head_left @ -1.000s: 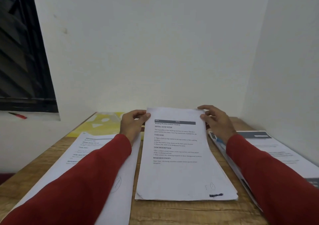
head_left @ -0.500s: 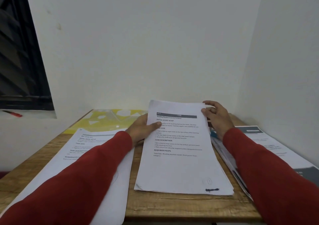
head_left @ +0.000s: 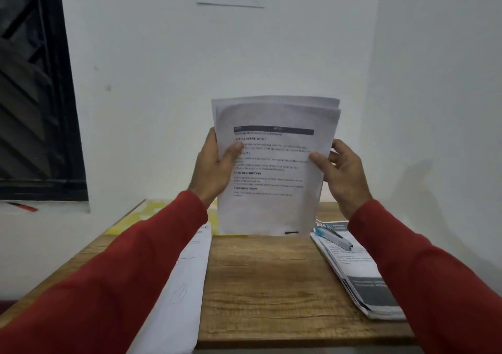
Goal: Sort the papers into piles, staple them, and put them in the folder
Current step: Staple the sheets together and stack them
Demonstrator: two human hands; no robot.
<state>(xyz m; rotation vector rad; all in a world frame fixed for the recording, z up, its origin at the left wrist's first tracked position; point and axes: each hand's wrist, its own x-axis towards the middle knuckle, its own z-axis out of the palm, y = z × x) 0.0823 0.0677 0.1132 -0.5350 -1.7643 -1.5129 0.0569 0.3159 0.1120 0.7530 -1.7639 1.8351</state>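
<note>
- The brown wooden table (head_left: 266,285) carries a white printed pile (head_left: 187,277) on its left side and a grey-banded printed pile (head_left: 355,275) on its right, with bare wood between.
- The white stapled-size sheaf of printed papers (head_left: 271,180) stands upright, bottom edge on or just above the table.
- Left hand (head_left: 214,169) and right hand (head_left: 342,174) grip its side edges, fingers curled.
- Advice: loosen slightly, tap until edges align.
- A blue-grey stapler (head_left: 332,238) lies on the right pile.
</note>
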